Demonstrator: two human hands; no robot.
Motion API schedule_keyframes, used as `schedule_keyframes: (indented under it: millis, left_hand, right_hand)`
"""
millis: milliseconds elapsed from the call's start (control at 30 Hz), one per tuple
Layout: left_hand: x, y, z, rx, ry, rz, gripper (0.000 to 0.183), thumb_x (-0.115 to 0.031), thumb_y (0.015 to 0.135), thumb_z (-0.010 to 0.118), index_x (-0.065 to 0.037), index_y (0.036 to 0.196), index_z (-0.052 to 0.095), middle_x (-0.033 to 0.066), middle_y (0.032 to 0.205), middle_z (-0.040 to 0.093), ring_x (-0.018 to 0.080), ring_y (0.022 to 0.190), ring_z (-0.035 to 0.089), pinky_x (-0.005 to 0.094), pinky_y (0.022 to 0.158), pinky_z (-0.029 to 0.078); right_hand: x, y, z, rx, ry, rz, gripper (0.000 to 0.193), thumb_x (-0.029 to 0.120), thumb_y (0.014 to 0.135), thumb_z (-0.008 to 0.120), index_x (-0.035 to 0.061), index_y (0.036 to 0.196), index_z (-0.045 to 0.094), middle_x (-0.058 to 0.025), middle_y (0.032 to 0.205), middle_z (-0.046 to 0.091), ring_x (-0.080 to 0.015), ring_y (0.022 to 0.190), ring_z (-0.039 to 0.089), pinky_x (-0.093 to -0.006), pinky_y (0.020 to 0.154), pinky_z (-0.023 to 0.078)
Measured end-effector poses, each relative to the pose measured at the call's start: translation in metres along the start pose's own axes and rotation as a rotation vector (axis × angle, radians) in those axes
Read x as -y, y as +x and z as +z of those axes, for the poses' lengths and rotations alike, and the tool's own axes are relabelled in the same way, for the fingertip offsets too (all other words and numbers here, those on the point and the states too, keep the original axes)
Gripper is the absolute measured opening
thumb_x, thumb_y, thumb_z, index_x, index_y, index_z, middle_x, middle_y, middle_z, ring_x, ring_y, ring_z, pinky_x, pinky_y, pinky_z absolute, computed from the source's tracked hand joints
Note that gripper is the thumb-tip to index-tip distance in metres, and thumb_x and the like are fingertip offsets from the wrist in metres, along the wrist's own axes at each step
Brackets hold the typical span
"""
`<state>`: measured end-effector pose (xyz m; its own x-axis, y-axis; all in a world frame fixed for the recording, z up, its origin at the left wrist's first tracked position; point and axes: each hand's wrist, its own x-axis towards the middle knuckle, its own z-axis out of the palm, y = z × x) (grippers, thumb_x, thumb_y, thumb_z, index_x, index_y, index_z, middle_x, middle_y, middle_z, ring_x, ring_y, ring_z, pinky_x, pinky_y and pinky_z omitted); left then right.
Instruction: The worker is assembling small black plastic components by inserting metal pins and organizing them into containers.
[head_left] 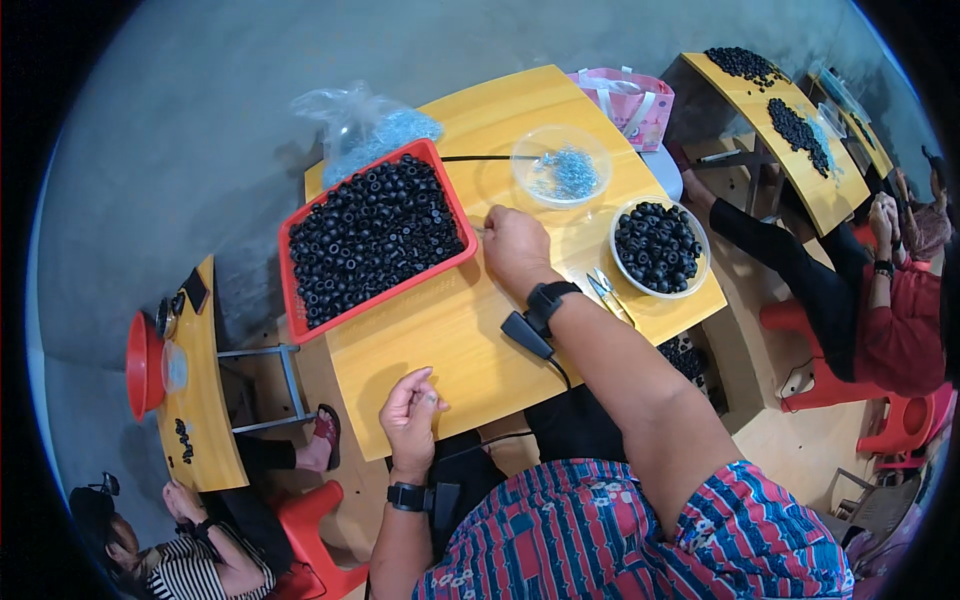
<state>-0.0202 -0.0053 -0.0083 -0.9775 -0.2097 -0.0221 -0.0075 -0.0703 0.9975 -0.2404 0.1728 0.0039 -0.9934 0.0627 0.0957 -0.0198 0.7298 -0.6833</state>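
My right hand is closed beside the right wall of a red tray, its fingertips pointing at the rim. Whatever its fingers hold is too small to tell. Small black ring-shaped parts fill the tray. Over the near edge of the table, my left hand is curled with thumb against fingers; I cannot make out what is in it. Right of my right hand stands a clear bowl of larger black round parts. A clear round tub farther back holds tiny bluish pieces.
Small snips lie beside the bowl of black parts on the yellow table. A clear bag of bluish pieces sits behind the tray. A pink bag is at the back. People work at side tables left and right.
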Motion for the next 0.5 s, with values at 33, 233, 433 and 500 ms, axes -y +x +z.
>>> schedule_keyframes:
  millis: [33, 233, 433, 500]
  left_hand:
    - [0.002, -0.001, -0.001, -0.004, -0.012, -0.005, 0.028, -0.004, 0.091, 0.06, 0.003, 0.117, 0.06, 0.0016, 0.089, 0.056, 0.0097, 0.074, 0.056, 0.0254, 0.07, 0.052]
    - [0.001, 0.0, -0.004, 0.024, -0.008, -0.004, 0.027, -0.005, 0.091, 0.06, 0.003, 0.117, 0.06, 0.0011, 0.089, 0.056, 0.0091, 0.076, 0.056, 0.0251, 0.071, 0.053]
    - [0.0, 0.0, -0.003, 0.023, -0.04, 0.001, 0.026, -0.004, 0.091, 0.059, 0.002, 0.116, 0.061, 0.0008, 0.089, 0.056, 0.0082, 0.077, 0.056, 0.0247, 0.07, 0.053]
    - [-0.003, -0.003, -0.002, 0.014, -0.029, 0.0, 0.027, -0.006, 0.092, 0.058, 0.002, 0.118, 0.06, -0.0004, 0.088, 0.055, 0.0074, 0.077, 0.054, 0.0242, 0.071, 0.052]
  right_hand:
    - [-0.003, -0.004, -0.002, 0.003, 0.005, -0.005, 0.016, 0.014, 0.084, 0.054, 0.0054, 0.087, 0.068, -0.0201, 0.087, 0.067, -0.0379, 0.085, 0.065, -0.0469, 0.077, 0.051]
    - [-0.035, -0.023, -0.009, -0.093, 0.192, -0.112, 0.014, 0.013, 0.083, 0.057, 0.0048, 0.085, 0.068, -0.0191, 0.081, 0.067, -0.0372, 0.078, 0.065, -0.0437, 0.072, 0.052]
    - [-0.047, -0.051, -0.033, 0.145, 0.739, 0.081, 0.007, 0.006, 0.086, 0.063, 0.0004, 0.088, 0.065, -0.0014, 0.072, 0.061, -0.0081, 0.06, 0.053, -0.0228, 0.054, 0.042]
    - [-0.03, -0.066, -0.052, 0.256, 0.867, 0.141, 0.005, 0.005, 0.087, 0.061, 0.0013, 0.09, 0.065, 0.0025, 0.072, 0.059, -0.0031, 0.058, 0.048, -0.0184, 0.051, 0.037]
